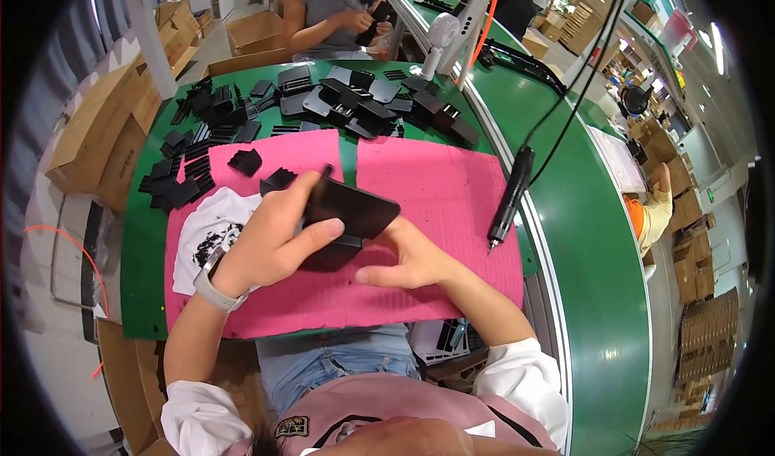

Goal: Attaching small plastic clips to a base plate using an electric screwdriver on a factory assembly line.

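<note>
A black flat plastic part (pixel 355 207) is raised over the pink ribbed mat (pixel 436 173), tilted. My left hand (pixel 278 238) is closed on its left side, thumb across the front. My right hand (pixel 412 258) is at the part's right edge, thumb stretched out and apart from it; its other fingers are partly hidden behind the part. A second dark piece (pixel 335 254) shows just below; whether it joins the held part I cannot tell. Next to my left wrist lies a white cloth (pixel 194 234) with small black bits (pixel 214 244) on it. Two small black pieces (pixel 245 162) rest beyond my left hand.
Many black plastic parts (pixel 347 105) are heaped along the green table's (pixel 141 294) far side. A black electric screwdriver (pixel 512 194) hangs by its cord at the right. A white small fan (pixel 442 32) stands far right. Across the table another person (pixel 323 20) holds a black part.
</note>
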`<state>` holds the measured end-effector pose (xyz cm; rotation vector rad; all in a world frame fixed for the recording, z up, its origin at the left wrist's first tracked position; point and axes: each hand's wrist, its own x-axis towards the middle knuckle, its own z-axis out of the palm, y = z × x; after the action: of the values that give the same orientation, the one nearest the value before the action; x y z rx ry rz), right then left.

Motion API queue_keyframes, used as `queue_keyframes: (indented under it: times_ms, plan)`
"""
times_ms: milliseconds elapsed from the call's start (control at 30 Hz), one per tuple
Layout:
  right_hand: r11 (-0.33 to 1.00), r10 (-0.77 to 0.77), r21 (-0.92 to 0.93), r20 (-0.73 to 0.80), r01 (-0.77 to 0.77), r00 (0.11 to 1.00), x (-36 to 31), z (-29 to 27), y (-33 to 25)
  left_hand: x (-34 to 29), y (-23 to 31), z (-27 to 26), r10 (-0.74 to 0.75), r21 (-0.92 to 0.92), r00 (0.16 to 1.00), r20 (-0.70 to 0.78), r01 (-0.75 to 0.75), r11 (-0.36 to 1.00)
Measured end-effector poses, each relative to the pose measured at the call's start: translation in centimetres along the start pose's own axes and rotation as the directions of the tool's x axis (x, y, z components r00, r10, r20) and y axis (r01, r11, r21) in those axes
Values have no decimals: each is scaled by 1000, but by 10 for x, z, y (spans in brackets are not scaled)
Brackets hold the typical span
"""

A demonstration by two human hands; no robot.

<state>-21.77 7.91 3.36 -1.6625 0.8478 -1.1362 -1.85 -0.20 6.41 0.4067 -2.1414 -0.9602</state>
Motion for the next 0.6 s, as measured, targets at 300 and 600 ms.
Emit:
queue_keyframes:
  times_ms: [300,600]
  plan:
    - [973,213,79,53,-216,976,40,-5,-20,-83,29,-73,-345,-255,757,-555,240,937]
    - [-11,-214,-964,-256,-264,943,137,-104,89,-577,-85,-255,-597,-607,-196,-778,-10,795]
